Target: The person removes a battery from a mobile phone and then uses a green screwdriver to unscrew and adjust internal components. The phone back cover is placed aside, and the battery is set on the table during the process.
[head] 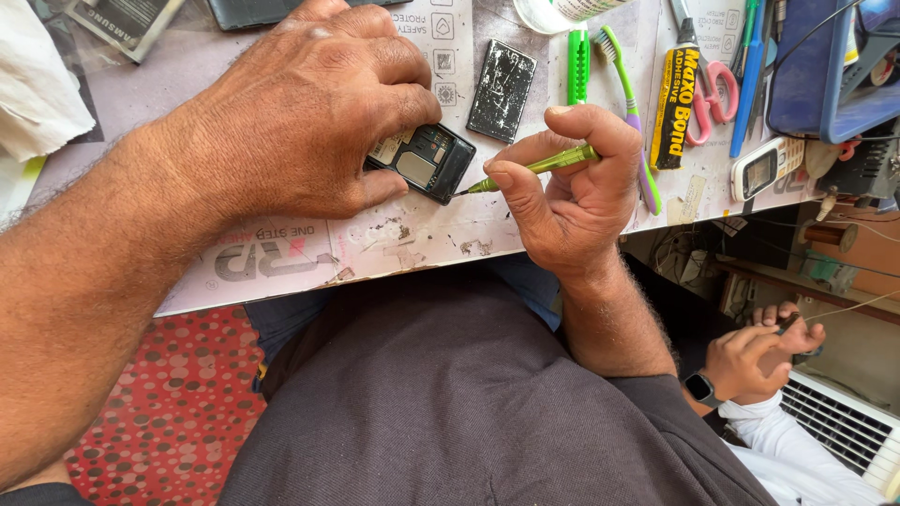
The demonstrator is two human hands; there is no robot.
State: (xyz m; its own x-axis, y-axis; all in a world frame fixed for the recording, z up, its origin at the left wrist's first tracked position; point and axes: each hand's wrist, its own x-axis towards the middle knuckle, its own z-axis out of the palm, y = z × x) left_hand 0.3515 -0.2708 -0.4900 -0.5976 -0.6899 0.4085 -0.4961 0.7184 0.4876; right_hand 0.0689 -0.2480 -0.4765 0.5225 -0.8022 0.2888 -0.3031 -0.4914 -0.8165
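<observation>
My left hand (309, 112) curls down over the small black phone (422, 161) at the table's (281, 253) near edge, hiding most of it, while just right my right hand (572, 187) pinches a green screwdriver (539, 167), tip touching the phone's corner

Worktable (412, 234), paper-covered. Open phone (427, 161) at centre; battery (502, 91) at 1 o'clock; green cutter (578, 64), toothbrush (621, 75), glue tube (671, 108), scissors (717, 94), small white phone (767, 167) out toward 2–3 o'clock.

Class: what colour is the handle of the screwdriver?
Translucent green screwdriver, seen in the head view.
</observation>
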